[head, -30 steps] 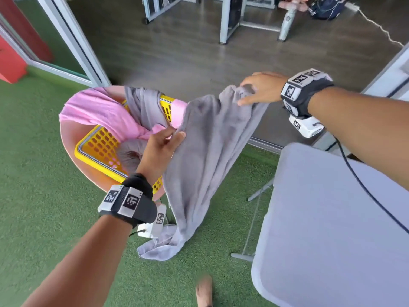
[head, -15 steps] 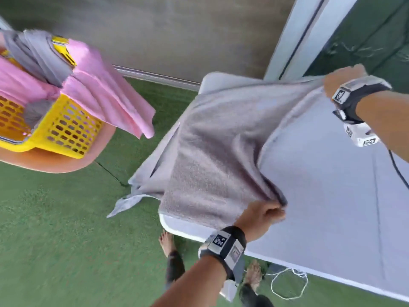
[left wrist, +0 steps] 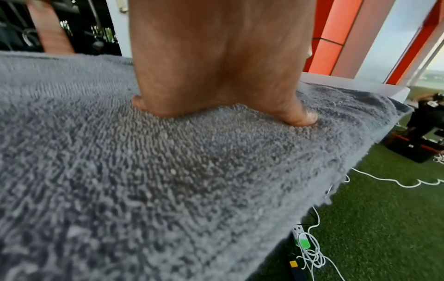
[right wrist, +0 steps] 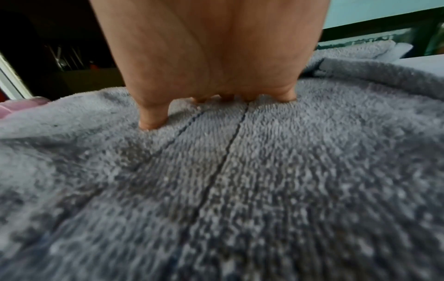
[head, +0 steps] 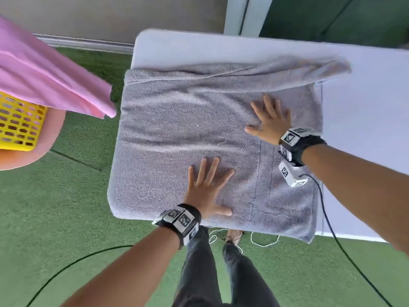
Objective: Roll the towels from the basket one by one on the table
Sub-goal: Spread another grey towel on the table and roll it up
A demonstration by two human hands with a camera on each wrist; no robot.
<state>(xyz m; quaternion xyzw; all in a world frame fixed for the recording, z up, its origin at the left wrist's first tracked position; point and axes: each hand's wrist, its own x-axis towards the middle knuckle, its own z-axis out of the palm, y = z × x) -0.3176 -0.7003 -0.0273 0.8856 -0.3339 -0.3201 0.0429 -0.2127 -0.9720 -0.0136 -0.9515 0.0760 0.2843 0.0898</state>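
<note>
My left hand (head: 207, 191) and right hand (head: 271, 122), fingers flat, press the grey towel (head: 177, 134) on the table (head: 365, 129). No rolling yet; pink towel (head: 44, 74) waits at 10 o'clock.

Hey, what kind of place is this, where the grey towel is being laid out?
Probably a gym's covered terrace: artificial turf underfoot, a white folding table, and dim racks, perhaps gym equipment, in the left wrist view.
</note>
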